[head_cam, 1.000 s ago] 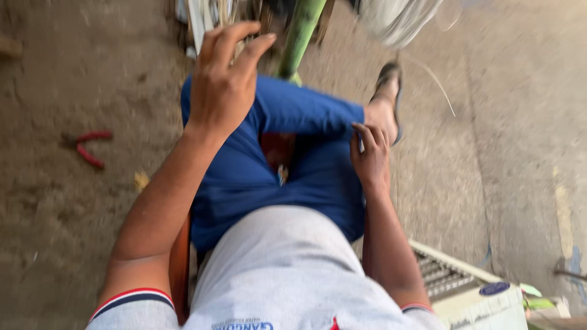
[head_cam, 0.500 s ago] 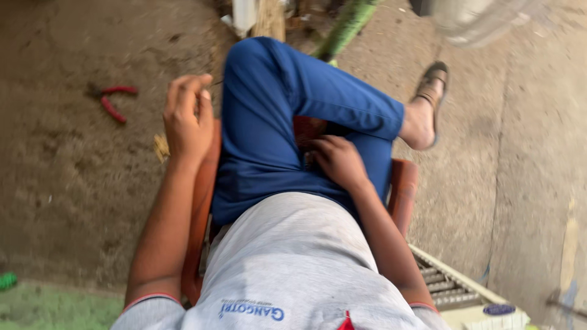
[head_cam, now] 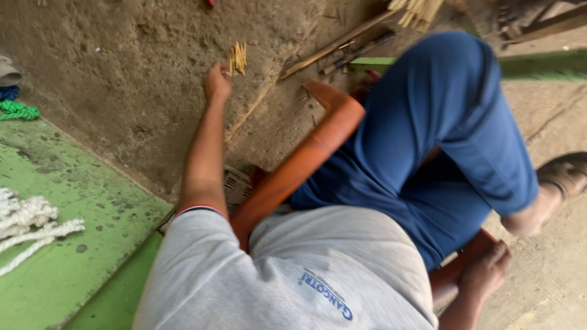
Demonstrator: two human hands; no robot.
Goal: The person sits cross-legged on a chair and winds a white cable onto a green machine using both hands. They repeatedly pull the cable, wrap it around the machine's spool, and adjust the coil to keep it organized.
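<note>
Dirt floor point(head_cam: 122, 67) spreads bare and wide from nine to twelve o'clock of the left hand point(head_cam: 217, 82), giving that hand open room on all of that side. The floor ends at a green painted surface point(head_cam: 67, 232) toward seven o'clock, where white rope point(head_cam: 27, 223) lies; a green rope coil point(head_cam: 17, 111) sits at the far nine o'clock edge. At three o'clock the orange chair arm point(head_cam: 306, 159) hems the reach in, with scrap wood strips point(head_cam: 333, 44) beyond it at two o'clock.

The left hand is stretched down to the ground, its fingers curled together; whether they pinch anything cannot be told. The small bundle of pale sticks point(head_cam: 237, 58) lies on the dirt at one o'clock of the hand, just beside the fingertips, perhaps touching them.

The right hand point(head_cam: 486, 269) rests at the chair's far edge, fingers bent over it, beside the blue trouser leg point(head_cam: 440, 140).
</note>
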